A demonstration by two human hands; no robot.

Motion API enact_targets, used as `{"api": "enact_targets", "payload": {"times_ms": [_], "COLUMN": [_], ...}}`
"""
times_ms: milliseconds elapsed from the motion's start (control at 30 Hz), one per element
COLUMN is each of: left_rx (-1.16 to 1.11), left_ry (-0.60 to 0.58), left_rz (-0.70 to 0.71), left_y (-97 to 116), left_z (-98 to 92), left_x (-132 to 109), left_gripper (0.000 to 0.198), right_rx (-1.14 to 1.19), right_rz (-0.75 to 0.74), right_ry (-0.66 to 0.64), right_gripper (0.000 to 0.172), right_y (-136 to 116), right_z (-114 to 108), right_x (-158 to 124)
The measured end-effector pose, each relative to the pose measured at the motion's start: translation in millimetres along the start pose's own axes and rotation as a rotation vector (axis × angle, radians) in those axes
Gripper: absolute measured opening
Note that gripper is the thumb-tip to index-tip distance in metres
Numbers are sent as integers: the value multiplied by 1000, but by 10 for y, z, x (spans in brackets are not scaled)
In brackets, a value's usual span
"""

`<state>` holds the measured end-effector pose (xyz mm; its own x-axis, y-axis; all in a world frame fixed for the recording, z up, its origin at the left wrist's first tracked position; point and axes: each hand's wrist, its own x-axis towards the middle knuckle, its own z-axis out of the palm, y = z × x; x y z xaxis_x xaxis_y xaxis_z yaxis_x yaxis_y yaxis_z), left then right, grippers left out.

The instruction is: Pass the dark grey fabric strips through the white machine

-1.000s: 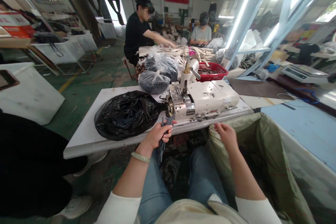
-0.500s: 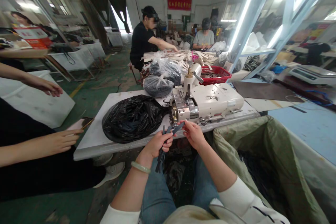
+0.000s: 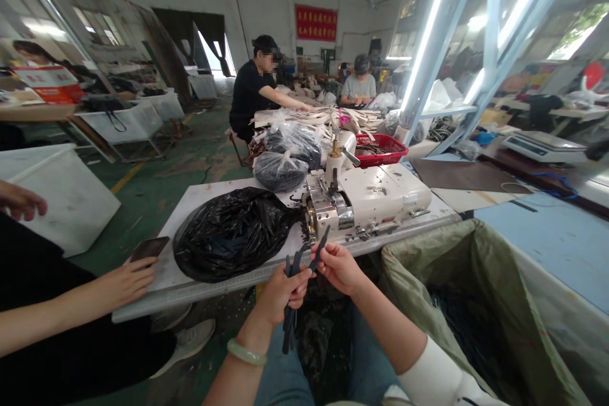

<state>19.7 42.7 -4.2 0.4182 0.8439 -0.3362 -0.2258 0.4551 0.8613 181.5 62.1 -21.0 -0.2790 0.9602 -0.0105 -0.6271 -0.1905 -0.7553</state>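
Grips both closed: left hand (image 3: pixel 280 296) clutching dark strips (image 3: pixel 288 330), right hand (image 3: pixel 337 268) pinching one strip (image 3: pixel 318 249).

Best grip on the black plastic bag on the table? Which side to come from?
Take the black plastic bag by its gathered neck, at the end beside the cream machine. Come from above, on the near side of the table. The neck narrows to a tight gather that hands can close around, while the body lies wide and slack, so it likely offers no firm hold.
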Motion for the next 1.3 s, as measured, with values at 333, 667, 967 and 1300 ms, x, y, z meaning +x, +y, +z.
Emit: {"api": "enact_targets", "payload": {"times_ms": [333, 667, 967, 1300], "left_rx": [-372, -550, -590, -575], "left_ry": [136, 239, 241, 358], "left_rz": [-54, -84, -103, -35], "left_y": [0, 128, 36, 235], "left_z": [-473, -1070, -1148, -1119], "left_x": [223, 276, 304, 279], "left_gripper": [43, 38, 35, 31], "right_rx": [-446, -298, -255, -532], "right_rz": [-145, -37, -32, -342], "right_ry": [279, 493, 593, 1010], "right_gripper": [37, 35, 27, 26], "right_y": [-169, -389, -451, -909], "right_z": [-107, -437, -520, -882], "right_x": [237, 755, 948, 255]}}
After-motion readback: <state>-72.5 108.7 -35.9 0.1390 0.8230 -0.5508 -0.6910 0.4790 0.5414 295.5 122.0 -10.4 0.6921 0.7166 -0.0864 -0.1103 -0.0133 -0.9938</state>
